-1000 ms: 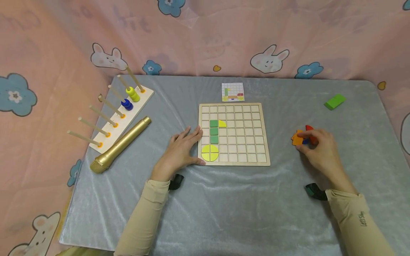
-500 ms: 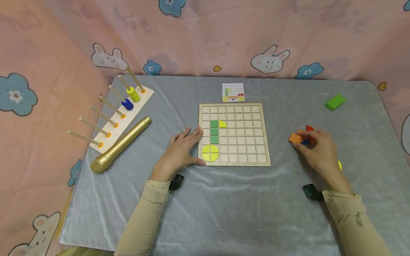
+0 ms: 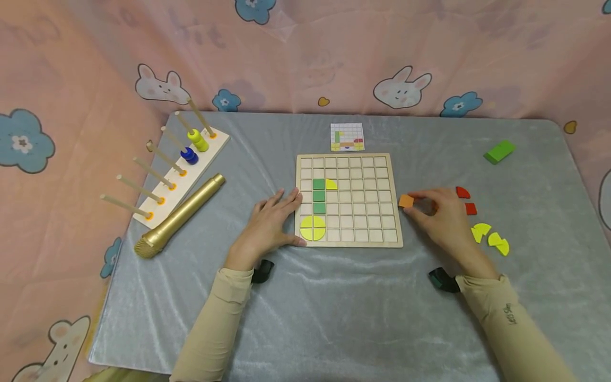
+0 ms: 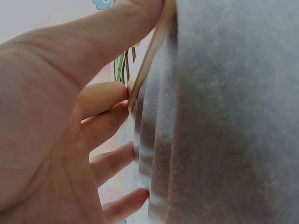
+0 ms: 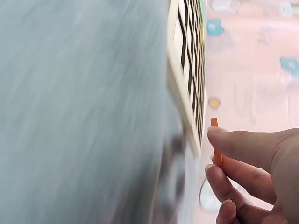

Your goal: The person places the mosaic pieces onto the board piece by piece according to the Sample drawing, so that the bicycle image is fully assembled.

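A wooden grid board [image 3: 364, 223] lies mid-table, with three green squares [image 3: 319, 196], a yellow quarter piece [image 3: 331, 184] and a yellow circle of quarter pieces [image 3: 312, 228] in its cells. At its left edge rests my left hand [image 3: 264, 228], thumb by the near corner and fingers spread along the side. The left wrist view has thumb and fingertips touching the board's edge. Between thumb and fingers my right hand [image 3: 444, 217] pinches an orange square tile [image 3: 406, 201], thin and edge-on in the right wrist view, just beside the board's right edge.
Red pieces [image 3: 471, 209] and yellow pieces [image 3: 498, 243] lie right of my right hand. A green block [image 3: 499, 152] is farther back. Behind the board sits a pattern card [image 3: 347, 137]. At left are a peg stand [image 3: 159, 209] with blue and yellow rings and a gold microphone [image 3: 180, 216].
My right hand has lifted the orange tile from the small pile and carried it left toward the board, uncovering red and yellow pieces. My left hand has stayed at the board.
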### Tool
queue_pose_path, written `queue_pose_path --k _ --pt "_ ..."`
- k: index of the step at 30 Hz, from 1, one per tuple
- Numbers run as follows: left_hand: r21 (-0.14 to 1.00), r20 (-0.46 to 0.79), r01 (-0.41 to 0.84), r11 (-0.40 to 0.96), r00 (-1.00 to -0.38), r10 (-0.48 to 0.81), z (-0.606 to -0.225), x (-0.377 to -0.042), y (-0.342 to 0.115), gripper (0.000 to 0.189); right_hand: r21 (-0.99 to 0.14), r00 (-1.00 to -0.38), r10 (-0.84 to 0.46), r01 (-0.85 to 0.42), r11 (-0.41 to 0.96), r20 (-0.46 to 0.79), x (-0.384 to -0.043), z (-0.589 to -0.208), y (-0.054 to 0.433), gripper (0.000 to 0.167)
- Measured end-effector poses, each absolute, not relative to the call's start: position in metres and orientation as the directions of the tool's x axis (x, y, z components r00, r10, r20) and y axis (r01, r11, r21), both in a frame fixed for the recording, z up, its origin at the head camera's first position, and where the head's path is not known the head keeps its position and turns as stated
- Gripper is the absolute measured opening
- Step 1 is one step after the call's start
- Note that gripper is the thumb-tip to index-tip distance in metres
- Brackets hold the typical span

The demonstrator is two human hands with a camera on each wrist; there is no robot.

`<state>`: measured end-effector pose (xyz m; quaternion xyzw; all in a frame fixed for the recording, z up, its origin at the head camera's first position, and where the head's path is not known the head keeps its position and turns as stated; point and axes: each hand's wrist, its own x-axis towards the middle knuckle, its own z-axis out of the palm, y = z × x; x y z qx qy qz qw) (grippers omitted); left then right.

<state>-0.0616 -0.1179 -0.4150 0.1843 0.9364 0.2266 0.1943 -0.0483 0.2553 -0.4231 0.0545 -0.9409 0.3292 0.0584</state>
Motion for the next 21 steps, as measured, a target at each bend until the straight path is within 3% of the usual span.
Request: queue_pose_path --k 9,21 --pt "0.499 -0.276 0.261 0.826 -0.856 0.437 -0.416 -0.062 -0.118 0.11 -0.618 -0.979 -0.196 -0.188 0.764 0.057 -0.059 -0.421 0.212 0.033" --pt "0.502 -0.282 0.255 0.826 -0.855 0.435 -0.416 -0.062 -0.118 0.112 -0.62 -0.953 -0.301 -0.257 0.741 0.035 -0.06 -0.43 0.166 0.029"
